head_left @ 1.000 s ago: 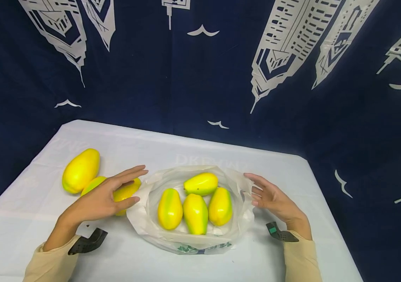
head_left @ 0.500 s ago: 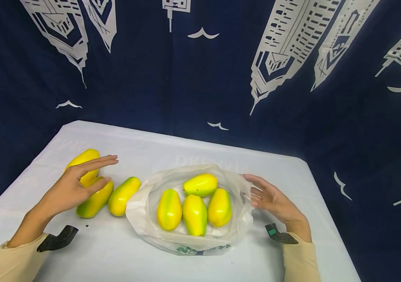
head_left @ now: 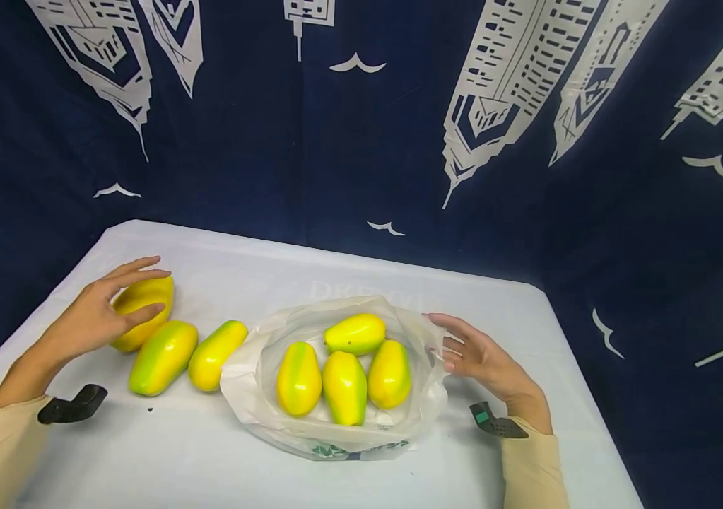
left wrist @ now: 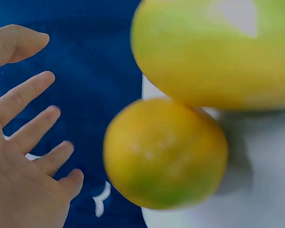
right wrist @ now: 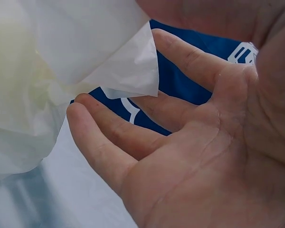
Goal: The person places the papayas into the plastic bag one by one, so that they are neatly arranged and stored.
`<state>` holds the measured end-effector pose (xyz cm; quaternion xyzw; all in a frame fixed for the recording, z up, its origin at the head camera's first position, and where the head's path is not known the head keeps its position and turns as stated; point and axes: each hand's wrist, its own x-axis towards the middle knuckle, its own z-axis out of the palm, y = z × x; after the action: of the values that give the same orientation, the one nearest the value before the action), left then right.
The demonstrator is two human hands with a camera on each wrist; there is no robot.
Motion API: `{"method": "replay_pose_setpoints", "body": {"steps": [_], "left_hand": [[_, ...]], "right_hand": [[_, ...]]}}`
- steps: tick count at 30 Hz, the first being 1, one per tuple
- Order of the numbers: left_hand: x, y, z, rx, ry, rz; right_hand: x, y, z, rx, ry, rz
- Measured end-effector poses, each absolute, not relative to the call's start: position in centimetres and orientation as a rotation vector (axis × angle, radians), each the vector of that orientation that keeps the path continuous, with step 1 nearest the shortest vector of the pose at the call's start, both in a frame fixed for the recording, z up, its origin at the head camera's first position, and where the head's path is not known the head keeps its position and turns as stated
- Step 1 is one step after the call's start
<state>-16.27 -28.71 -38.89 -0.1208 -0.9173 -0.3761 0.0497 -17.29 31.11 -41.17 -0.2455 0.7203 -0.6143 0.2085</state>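
My left hand (head_left: 84, 318), fingers spread, hovers over the leftmost yellow mango (head_left: 145, 293), its fingers and thumb on either side of the fruit. In the left wrist view a gap shows between the fingers and the nearest mango (left wrist: 166, 154). Two more, a green-striped mango (head_left: 164, 357) and a yellow mango (head_left: 215, 357), lie beside it. A white plastic bag (head_left: 243, 385) stands wide open mid-table with several mangoes (head_left: 344, 389) inside. At its right side my right hand (head_left: 478, 353) touches the rim, fingers fairly straight; the bag's edge (right wrist: 133, 76) hangs between thumb and fingers.
A white cloth covers the table (head_left: 177, 452), whose far edge meets a dark blue curtain (head_left: 240, 162) with white building prints. Each wrist wears a dark strap mount, the left strap mount (head_left: 71, 406) and the right strap mount (head_left: 497, 422).
My left hand has moved leftward from beside the bag, past two mangoes, to the leftmost one. The right hand has stayed at the bag's rim.
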Motion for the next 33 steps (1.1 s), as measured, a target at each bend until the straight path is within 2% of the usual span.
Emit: {"method": "replay_pose_setpoints", "body": {"steps": [8,19,33], "left_hand": [[-17.1,-30.6,-40.4,-0.191,-2.868,-1.213],[-18.4,-32.0,-41.6,-0.176,-2.961,-1.402],[-18.3,-32.2,-43.2,-0.115,-2.977,-1.518]], "right_hand": [[-17.3,31.0,-41.2,-0.703,1.997,-1.710],[-17.4,30.9,-41.1,-0.739,1.972,-1.729],[-17.4,30.5,-41.4,-0.669,2.009,-1.687]]}}
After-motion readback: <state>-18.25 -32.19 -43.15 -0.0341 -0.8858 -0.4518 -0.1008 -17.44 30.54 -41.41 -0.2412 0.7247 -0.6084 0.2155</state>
